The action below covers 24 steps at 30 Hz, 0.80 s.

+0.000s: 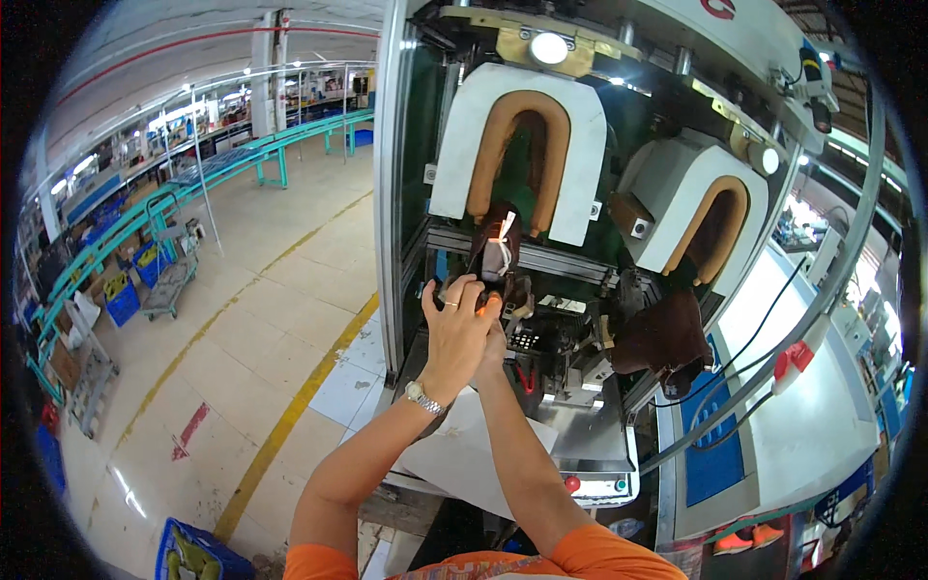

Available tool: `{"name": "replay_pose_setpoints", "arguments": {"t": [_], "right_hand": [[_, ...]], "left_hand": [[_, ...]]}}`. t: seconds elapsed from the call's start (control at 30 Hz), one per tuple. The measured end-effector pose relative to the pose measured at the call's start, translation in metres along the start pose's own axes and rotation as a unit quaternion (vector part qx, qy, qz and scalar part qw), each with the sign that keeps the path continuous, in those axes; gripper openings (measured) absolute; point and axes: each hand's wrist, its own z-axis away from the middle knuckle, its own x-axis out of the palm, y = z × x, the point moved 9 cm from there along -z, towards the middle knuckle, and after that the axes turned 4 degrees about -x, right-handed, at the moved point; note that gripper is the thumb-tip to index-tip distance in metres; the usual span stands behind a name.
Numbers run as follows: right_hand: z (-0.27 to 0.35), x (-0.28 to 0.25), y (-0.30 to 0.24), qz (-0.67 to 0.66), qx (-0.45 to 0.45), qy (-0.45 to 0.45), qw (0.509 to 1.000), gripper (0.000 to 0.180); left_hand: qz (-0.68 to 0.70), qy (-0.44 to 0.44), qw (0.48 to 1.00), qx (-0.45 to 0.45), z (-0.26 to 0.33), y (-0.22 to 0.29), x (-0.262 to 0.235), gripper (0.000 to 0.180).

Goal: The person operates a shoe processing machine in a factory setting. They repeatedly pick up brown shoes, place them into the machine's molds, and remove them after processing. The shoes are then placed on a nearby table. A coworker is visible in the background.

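A dark brown leather boot (501, 253) with white lace-like strips at its opening sits at the machine's left station, in front of a tan U-shaped pad (555, 130). My left hand (454, 329), with a ring and a wristwatch (421, 394), is closed on the near end of this boot, its fingers curled over. My right hand (493, 338) presses in beside it, thumb up, its fingers mostly hidden. A small orange bit shows between the hands; I cannot tell what it is. Another brown boot (662, 333) is at the right station, touched by neither hand.
Metal clamps (580, 372) and a red button (572, 482) are on the machine near my right forearm. A second tan pad (710, 227) is at the right. A grey hose (822, 300) curves past. A blue crate (198, 551) and hand carts (172, 280) stand on the left floor.
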Motion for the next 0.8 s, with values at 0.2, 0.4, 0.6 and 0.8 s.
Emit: {"name": "replay_pose_setpoints", "arguments": {"t": [0.2, 0.4, 0.6, 0.8], "right_hand": [[0.018, 0.029, 0.003, 0.011, 0.036, -0.055, 0.998, 0.029], [0.012, 0.023, -0.001, 0.024, 0.047, -0.152, 0.987, 0.029], [0.025, 0.045, -0.005, -0.018, 0.102, -0.193, 0.976, 0.025], [0.000, 0.014, 0.008, 0.017, 0.092, -0.130, 0.987, 0.012]], "left_hand": [[-0.024, -0.027, 0.999, 0.022, 0.005, -0.015, 0.003, 0.012], [0.030, 0.005, 1.000, 0.009, 0.009, -0.019, 0.008, 0.007], [0.032, 0.026, 0.999, 0.004, 0.010, -0.017, 0.011, 0.002], [0.043, -0.018, 0.999, 0.008, 0.012, -0.017, 0.022, 0.018]]}}
